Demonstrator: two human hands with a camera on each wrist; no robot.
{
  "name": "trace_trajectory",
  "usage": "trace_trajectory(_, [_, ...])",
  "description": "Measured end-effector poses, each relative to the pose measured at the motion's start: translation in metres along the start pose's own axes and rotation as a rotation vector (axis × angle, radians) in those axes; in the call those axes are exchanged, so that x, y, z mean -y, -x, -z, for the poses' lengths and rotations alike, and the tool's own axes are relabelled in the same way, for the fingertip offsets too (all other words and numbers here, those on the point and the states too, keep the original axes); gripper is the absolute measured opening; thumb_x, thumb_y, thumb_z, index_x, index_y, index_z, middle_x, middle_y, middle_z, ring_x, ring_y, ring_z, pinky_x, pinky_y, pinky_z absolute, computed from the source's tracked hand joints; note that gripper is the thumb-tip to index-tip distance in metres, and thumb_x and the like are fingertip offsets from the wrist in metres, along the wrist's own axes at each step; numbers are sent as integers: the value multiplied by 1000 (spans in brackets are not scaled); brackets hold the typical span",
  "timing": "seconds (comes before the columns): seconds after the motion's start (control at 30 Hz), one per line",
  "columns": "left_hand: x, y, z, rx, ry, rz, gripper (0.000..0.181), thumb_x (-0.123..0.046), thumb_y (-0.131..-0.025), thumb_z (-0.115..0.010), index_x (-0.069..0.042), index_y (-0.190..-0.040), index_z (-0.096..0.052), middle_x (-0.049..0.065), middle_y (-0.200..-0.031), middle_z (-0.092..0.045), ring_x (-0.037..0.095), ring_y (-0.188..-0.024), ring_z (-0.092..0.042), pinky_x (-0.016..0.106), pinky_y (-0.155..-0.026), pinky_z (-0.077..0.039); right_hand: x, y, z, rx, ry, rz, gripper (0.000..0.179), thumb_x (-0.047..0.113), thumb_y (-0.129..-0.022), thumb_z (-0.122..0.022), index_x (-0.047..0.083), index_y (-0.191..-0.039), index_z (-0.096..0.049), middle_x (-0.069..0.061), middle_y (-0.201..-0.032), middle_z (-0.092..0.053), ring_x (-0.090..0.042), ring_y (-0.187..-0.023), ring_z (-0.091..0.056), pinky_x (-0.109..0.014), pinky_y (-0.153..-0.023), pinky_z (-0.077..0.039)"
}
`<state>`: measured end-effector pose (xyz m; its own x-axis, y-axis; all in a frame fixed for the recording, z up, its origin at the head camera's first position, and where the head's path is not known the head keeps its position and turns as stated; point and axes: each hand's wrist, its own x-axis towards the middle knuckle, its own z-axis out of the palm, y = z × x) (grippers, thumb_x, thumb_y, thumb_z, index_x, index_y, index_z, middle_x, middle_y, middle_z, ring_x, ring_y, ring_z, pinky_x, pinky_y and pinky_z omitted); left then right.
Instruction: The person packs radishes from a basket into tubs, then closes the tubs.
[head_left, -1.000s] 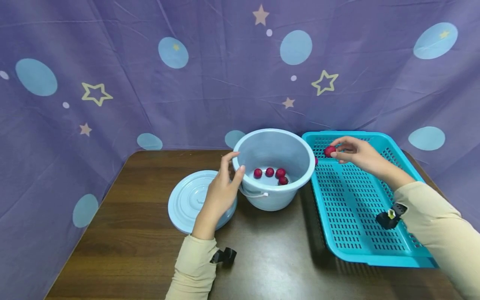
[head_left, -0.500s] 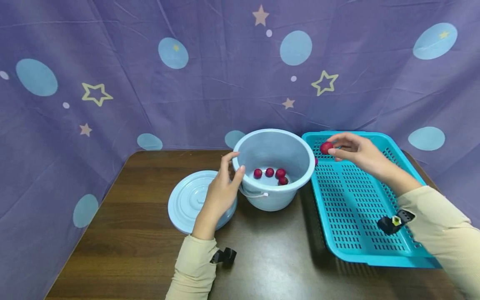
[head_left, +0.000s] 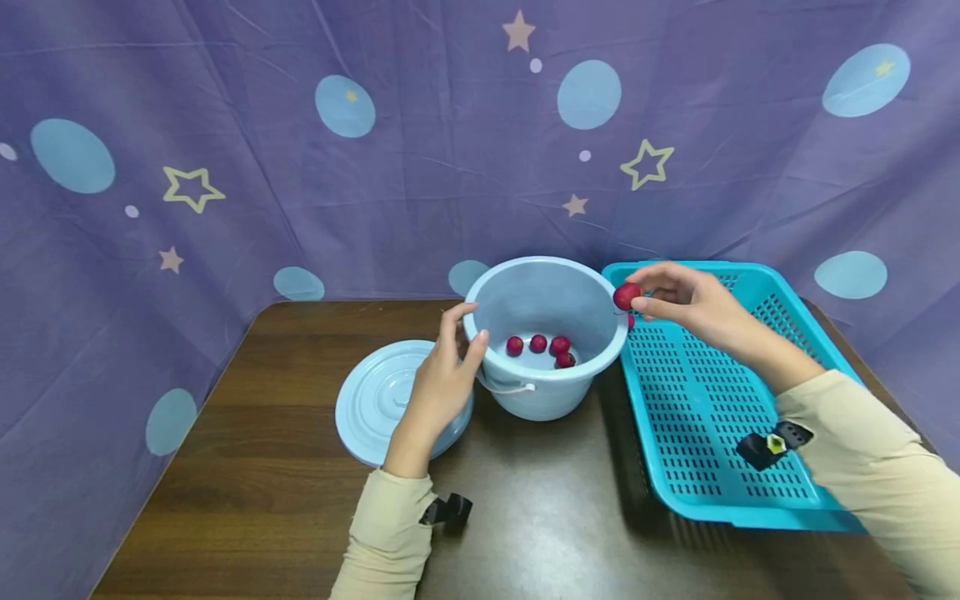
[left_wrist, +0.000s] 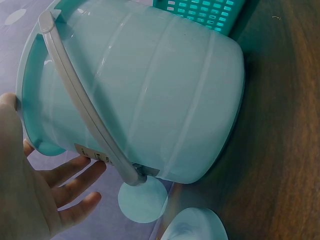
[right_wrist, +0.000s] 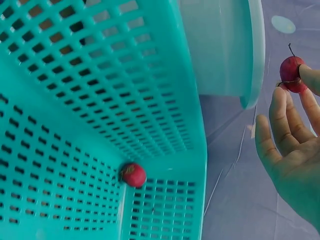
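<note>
In the head view my left hand (head_left: 437, 392) holds the light-blue bucket (head_left: 540, 402) at its left rim, thumb and index finger right at the edge. The other fingers (left_wrist: 82, 182) spread along its outer wall in the left wrist view. Pinched between thumb and fingertips, a red radish (head_left: 627, 297) with a thin root is in my right hand (head_left: 701, 310), raised at the bucket's right rim. Several radishes (head_left: 559, 345) lie on the bucket floor. One more radish (right_wrist: 133, 175) sits in a corner of the turquoise basket (right_wrist: 197, 150), partly hidden behind the bucket in the head view.
The round blue lid (head_left: 367, 408) lies on the wooden table (head_left: 262, 467) to the bucket's left, partly under my left forearm. The bucket's white handle (head_left: 510, 389) hangs down in front. Behind the table hangs a purple curtain (head_left: 450, 150).
My right hand has lifted the radish and carried it left from above the basket to the bucket's right rim. The left hand and the bucket have stayed put.
</note>
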<state>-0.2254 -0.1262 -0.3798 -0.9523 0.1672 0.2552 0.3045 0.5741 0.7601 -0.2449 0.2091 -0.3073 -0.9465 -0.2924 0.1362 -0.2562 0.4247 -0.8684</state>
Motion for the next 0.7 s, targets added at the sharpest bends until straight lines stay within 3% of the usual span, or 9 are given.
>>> trace_trajectory(0.47, [1, 0, 0, -3, 4, 7, 54, -62, -101, -33, -36, -148, -27, 3, -133, -54, 21, -113, -59, 51, -85, -47, 13, -15, -25, 18, 17, 31, 35, 25, -95, -69, 10, -126, -61, -8, -109, -67, -32, -95, -63, -37, -77, -54])
trace_trajectory(0.7, [2, 0, 0, -5, 9, 3, 53, -62, -101, -33, -37, -148, -27, 3, -133, -54, 21, -113, -59, 51, -86, -47, 22, -19, -32, 48, 24, 59, 38, 27, -95, -68, 10, -128, -59, -9, -113, -66, -29, -96, -63, -34, -75, -53])
